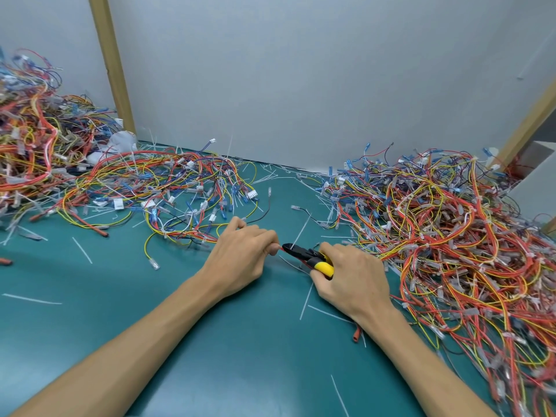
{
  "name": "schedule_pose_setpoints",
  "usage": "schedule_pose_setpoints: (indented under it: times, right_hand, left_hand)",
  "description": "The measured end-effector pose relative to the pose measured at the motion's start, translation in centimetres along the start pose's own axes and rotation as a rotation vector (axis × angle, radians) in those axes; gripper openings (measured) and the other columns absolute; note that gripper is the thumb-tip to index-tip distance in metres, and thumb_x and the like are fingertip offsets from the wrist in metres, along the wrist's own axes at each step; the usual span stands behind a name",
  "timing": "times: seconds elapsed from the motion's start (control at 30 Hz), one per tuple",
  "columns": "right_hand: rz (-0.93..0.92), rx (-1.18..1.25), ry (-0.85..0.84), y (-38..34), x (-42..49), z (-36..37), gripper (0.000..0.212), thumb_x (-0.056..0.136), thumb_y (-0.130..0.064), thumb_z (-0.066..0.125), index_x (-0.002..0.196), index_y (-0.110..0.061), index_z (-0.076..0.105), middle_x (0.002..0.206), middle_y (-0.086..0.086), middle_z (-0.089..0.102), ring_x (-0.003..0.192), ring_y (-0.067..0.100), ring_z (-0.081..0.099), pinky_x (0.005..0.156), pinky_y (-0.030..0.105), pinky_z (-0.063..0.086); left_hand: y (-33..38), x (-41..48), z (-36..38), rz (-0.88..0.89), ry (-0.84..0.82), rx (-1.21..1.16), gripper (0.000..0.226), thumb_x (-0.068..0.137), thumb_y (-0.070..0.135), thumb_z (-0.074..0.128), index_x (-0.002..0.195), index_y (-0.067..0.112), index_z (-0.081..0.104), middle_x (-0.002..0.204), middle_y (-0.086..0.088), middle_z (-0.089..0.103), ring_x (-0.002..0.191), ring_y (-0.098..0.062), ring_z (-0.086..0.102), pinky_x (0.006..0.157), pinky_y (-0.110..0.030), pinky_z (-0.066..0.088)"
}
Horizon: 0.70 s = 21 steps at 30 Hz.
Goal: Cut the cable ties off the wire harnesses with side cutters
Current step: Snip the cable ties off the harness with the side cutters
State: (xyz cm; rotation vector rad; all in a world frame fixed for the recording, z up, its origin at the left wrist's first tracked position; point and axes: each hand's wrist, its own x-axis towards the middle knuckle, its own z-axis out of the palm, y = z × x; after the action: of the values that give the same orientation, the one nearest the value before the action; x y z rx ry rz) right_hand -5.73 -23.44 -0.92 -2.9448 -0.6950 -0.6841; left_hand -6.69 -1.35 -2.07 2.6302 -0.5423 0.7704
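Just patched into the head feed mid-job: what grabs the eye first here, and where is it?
First, the tangled wire harnesses: a big red, orange and yellow heap fills the right side, with more piled at far left. At centre, on the green table, the right hand holds yellow-handled side cutters, tips at red wires pinched by the left hand. Cut white cable ties litter the table.

Even, bright, diffuse light falls from above; the wall [301, 70] shows no glare. Soft faint shadows lie on the mat [240, 341] under the left hand [237, 260] and right hand [352, 281]. Wide-angle bending curves the edges; wires [496, 341] right of the hands blur.
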Motion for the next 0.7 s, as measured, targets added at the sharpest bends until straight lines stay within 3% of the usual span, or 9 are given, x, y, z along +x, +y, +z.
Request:
schedule_pose_setpoints:
  times: [0.3, 0.7]
  right_hand:
    - [-0.031, -0.020, 0.063, -0.03, 0.23, 0.32, 0.024, 0.070, -0.044, 0.062, 0.078, -0.022, 0.056, 0.063, -0.005, 0.051, 0.060, 0.021, 0.049, 0.053, 0.026, 0.027]
    - [-0.013, 0.036, -0.003, 0.58, 0.69, 0.40, 0.028, 0.072, -0.052, 0.053, 0.077, -0.025, 0.056, 0.059, -0.007, 0.054, 0.057, 0.021, 0.051, 0.051, 0.027, 0.030]
  left_hand:
    - [0.12, 0.00, -0.18, -0.024, -0.015, -0.016, 0.025, 0.096, 0.024, 0.044, 0.079, 0.019, 0.061, 0.072, 0.006, 0.063, 0.067, -0.022, 0.055, 0.078, -0.035, 0.033]
    - [0.30, 0.16, -0.32, -0.020, -0.006, -0.029, 0.020, 0.095, 0.020, 0.053, 0.077, 0.017, 0.061, 0.068, 0.005, 0.063, 0.064, -0.023, 0.054, 0.074, -0.033, 0.032]
